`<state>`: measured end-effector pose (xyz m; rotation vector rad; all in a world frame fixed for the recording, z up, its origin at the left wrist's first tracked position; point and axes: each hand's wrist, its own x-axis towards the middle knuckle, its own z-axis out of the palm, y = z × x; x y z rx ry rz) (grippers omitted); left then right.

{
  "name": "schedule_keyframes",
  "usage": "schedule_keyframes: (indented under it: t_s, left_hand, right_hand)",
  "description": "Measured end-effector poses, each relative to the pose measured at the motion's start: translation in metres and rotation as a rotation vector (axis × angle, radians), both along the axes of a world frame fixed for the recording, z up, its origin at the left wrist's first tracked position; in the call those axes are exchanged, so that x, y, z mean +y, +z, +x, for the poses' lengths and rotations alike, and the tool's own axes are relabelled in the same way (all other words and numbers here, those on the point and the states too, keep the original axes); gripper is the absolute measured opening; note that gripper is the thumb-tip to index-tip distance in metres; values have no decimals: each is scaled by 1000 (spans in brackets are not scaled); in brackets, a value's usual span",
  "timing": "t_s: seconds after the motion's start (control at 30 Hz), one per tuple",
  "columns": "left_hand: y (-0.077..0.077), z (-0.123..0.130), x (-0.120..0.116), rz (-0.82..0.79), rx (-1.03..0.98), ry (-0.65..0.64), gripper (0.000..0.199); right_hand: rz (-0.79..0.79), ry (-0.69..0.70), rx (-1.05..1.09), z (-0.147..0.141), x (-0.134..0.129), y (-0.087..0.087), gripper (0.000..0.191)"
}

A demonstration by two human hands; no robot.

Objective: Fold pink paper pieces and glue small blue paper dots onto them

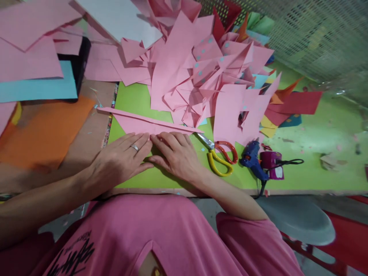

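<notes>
Both hands rest flat at the near edge of the folded pink paper (135, 124).
It lies on the green table (130, 96); left hand (122, 154) fingers together, right hand (179, 157) slightly spread. Looks light, easily creased; I'd grip the folded strip.

Beyond the folded pink paper sheet (135, 124), a loose pink paper heap (172, 65) blocks passage; metal scissors with red and yellow handles (211, 145) and a blue glue gun (253, 159) obstruct the right. Farther right, the lime-green table (310, 132) has room.
</notes>
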<state>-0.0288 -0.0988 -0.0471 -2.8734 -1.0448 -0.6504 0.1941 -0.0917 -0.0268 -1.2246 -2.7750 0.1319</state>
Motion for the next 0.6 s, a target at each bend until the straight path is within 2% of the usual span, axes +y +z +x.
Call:
schedule_keyframes:
  t_s: [0.23,0.43,0.6]
  left_hand:
    - [5,0,-7,-50,78,30,63]
    - [13,-8,-14,-103,185,99,65]
    - [17,-17,-15,-43,221,133,61]
  right_hand:
    - [146,49,-87,-3,-10,-2,69]
    - [126,35,-102,-6,-11,-2,71]
    - [137,42,-94,-5,-10,-2,70]
